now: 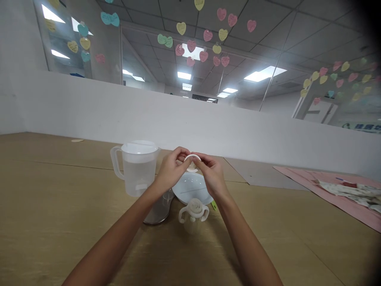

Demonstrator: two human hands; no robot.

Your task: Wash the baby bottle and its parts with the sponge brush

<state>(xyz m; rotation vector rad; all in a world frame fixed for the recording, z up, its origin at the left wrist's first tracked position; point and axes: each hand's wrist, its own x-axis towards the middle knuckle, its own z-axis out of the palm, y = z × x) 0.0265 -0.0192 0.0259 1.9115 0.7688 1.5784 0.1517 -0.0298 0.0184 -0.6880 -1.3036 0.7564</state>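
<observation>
On my view: left hand [171, 170] and right hand [212, 174] raised near the worktop's [59, 186] far edge, fingers [182, 153] curled almost shut, both pinching a white round collar [192, 158] (teat-ring type, can't confirm). Below them: white plate [190, 188], two-handled trainer cup [193, 216]. Left of those: lidded plastic jug [138, 169], clear steel-based container [159, 210]. Pink mat [297, 176] toward right edge.

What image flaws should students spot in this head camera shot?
In the head view, the ceiling light panel glares white, the low white wall slopes from wide-angle distortion, the top right corner fades to black, and the left hand and right hand on the white ring look fairly sharp.
</observation>
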